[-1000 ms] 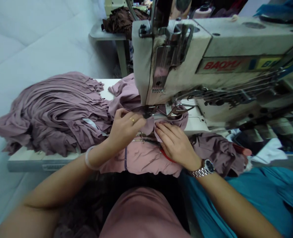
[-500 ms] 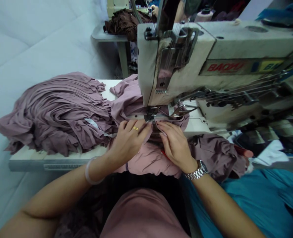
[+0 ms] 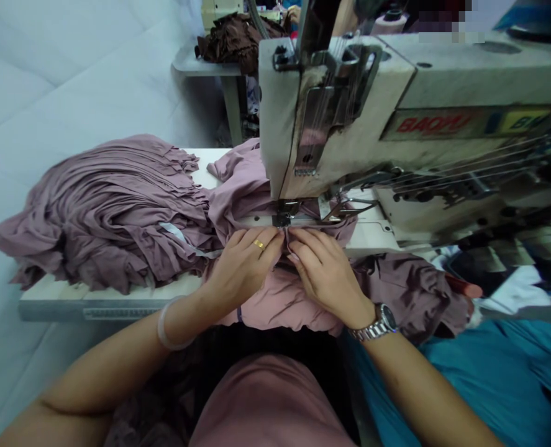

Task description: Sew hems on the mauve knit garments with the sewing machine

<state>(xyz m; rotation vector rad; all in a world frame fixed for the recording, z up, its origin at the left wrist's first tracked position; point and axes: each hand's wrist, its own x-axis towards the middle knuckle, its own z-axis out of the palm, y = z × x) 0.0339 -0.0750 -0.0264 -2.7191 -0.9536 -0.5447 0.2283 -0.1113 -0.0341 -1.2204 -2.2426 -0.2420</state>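
Just in front of the presser foot [image 3: 282,218] of a sewing machine [image 3: 331,155], both my hands meet on a mauve garment piece [image 3: 240,180]. My left hand [image 3: 245,261], with a gold ring, pinches the fabric edge from the left. From the right, my right hand [image 3: 324,267] grips the same edge between thumb and fingers. The garment spreads under the machine head and behind the needle area. My fingers hide the exact spot where the cloth is pinched.
A thick stack of mauve fabric pieces [image 3: 117,211] lies left on the machine table [image 3: 61,304]. Darker mauve cloth [image 3: 410,292] bunches at the right, above teal fabric [image 3: 489,379]. Behind, brown cloth [image 3: 233,40] sits on another table, near a co-worker's hand [image 3: 294,13].
My hands have drawn together at the fabric edge, my right hand's fingertips shifting left toward the left hand's. The view has shifted slightly; the stack stays put.
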